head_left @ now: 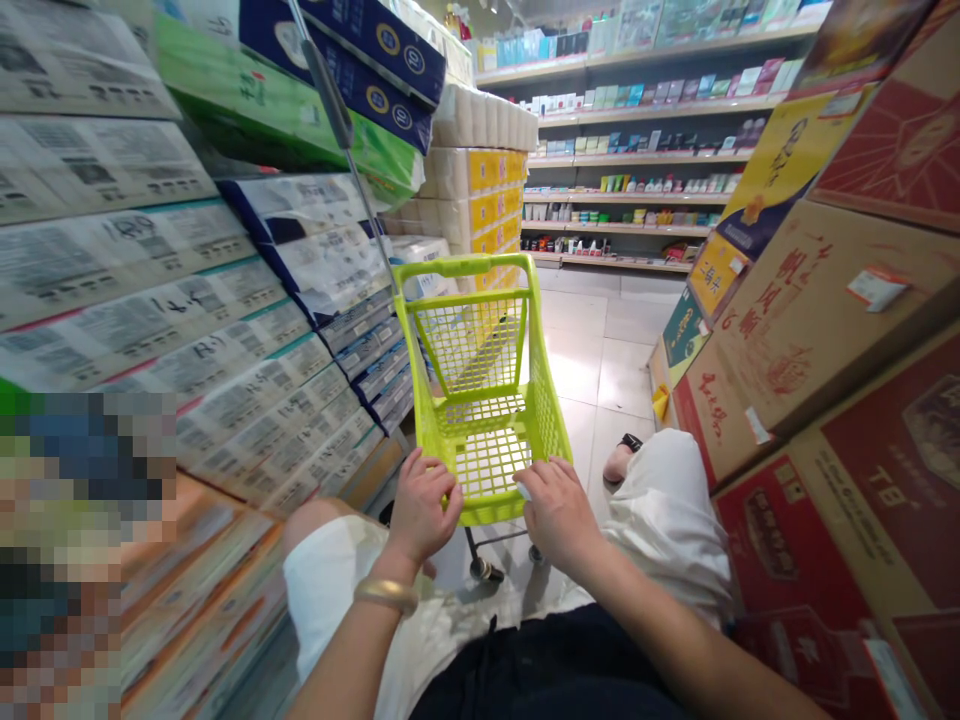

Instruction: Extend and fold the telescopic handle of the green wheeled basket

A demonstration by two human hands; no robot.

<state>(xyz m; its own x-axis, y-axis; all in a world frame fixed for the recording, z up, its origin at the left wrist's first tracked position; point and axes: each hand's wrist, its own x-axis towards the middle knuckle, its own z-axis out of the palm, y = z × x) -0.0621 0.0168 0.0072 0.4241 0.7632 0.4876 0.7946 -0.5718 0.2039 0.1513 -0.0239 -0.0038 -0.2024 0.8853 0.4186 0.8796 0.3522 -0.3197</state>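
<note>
A small lime-green shopping cart (pixel 491 265) stands between my knees, its grid walls and grid floor showing. My left hand (pixel 424 508) is closed over the near left corner of its rim. At the near right corner, my right hand (pixel 559 508) curls its fingers over the same rim. Something small and whitish shows beside the right thumb; I cannot make out what it is. From the cart's far left corner rises a thin metal pole (pixel 371 215) with a grey sleeve. Dark caster wheels (pixel 486 571) show underneath the near end.
Stacked wrapped paper packs (pixel 202 340) line the left side closely. Cardboard cartons (pixel 840 300) rise on the right beside my knee. Ahead, tiled floor (pixel 577 345) leads to shelves (pixel 637 160) of small boxes and bottles. Paper rolls (pixel 480 120) are piled at centre left.
</note>
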